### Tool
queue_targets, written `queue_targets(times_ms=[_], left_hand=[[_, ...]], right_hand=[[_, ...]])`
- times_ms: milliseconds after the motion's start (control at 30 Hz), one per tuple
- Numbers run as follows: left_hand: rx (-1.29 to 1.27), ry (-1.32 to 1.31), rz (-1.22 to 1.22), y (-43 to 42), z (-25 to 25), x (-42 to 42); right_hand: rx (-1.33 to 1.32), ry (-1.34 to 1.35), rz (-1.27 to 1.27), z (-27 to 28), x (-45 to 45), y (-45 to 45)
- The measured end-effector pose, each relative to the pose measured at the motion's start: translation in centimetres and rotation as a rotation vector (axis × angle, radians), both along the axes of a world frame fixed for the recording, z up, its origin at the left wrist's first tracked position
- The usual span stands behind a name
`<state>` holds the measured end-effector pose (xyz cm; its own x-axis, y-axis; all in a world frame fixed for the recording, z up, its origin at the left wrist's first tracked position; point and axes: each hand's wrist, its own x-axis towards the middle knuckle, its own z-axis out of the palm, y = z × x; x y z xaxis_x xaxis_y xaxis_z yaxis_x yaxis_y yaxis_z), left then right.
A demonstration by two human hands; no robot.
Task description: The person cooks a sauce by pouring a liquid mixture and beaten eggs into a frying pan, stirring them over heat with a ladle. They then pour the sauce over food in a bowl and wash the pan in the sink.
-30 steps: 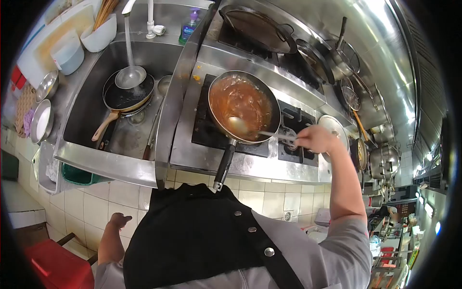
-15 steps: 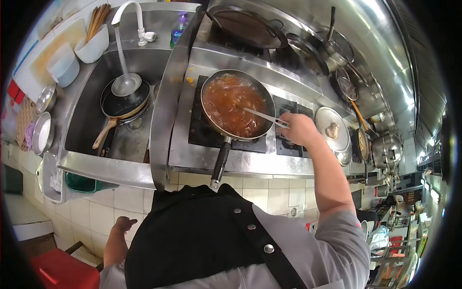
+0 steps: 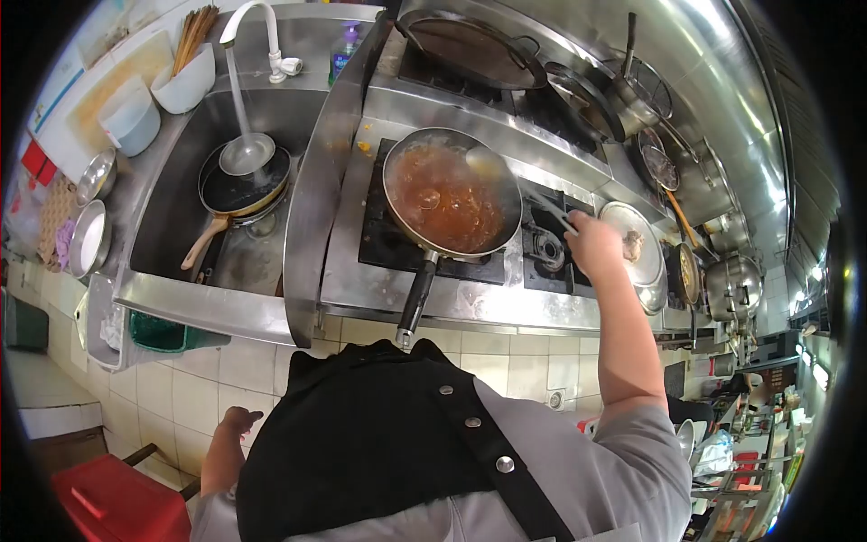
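Note:
My right hand (image 3: 596, 242) is closed around the handle of a large metal spoon (image 3: 542, 194). The spoon's bowl end is blurred and sits at the upper right inside the frying pan (image 3: 418, 298). Reddish-brown sauce (image 3: 442, 203) with bubbles and lumps fills this pan, which stands on the front left burner with its black handle pointing towards me. Nothing holds that handle. Low at my side hangs my left hand (image 3: 241, 421), away from the stove, its fingers loosely apart and holding nothing.
To the left, water runs from a white faucet (image 3: 271, 45) into a ladle (image 3: 247, 154) above a pan in the sink (image 3: 212, 303). A steel divider (image 3: 312, 208) separates sink and stove. A lid (image 3: 632, 239) lies right of my right hand. Larger pans (image 3: 470, 50) stand behind.
My right hand has moved right and slightly back, drawing the spoon from the middle of the sauce to the pan's upper right, where its bowl now shows. My left hand stays low.

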<state>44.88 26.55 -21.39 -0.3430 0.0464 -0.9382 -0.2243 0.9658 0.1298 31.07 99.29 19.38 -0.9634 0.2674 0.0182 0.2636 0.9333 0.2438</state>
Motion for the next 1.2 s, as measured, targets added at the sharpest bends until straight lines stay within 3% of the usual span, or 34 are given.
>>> queue_targets(times_ms=[67, 233, 333, 400, 467, 567, 633, 867, 1200], left_hand=[[-0.049, -0.023, 0.007, 0.7, 1.0, -0.2], [-0.088, 0.002, 0.2, 2.6, 4.7, -0.6], [-0.153, -0.066, 0.268, 2.7, 3.3, -0.7], [-0.146, -0.069, 0.28, 1.1, -0.5, -0.1], [-0.113, -0.112, 0.129, 0.9, -1.0, -0.7], [-0.206, -0.067, 0.297, 1.8, 0.5, -1.1], [-0.12, 0.021, 0.226, 3.1, 3.3, -1.8], [-0.075, -0.014, 0.057, 1.5, -1.1, -1.1], [-0.156, -0.02, 0.182, 3.0, -0.6, -0.4]], right_hand=[[-0.083, -0.028, 0.035, -1.2, 0.4, -0.7], [-0.823, -0.106, 0.001, -4.4, 1.4, -0.3], [-0.984, -0.065, -0.059, -2.5, 2.5, -1.4], [-0.928, -0.033, -0.059, 0.1, 2.8, -1.8], [-0.872, -0.009, -0.074, 3.2, 3.1, -2.5], [-0.744, 0.093, -0.029, 6.8, 3.6, -3.0], [-0.621, 0.15, -0.008, 8.9, 3.8, -3.6], [-0.475, 0.266, -0.018, 12.5, 4.1, -3.1], [-0.401, 0.35, 0.023, 14.5, 4.2, -2.5]])
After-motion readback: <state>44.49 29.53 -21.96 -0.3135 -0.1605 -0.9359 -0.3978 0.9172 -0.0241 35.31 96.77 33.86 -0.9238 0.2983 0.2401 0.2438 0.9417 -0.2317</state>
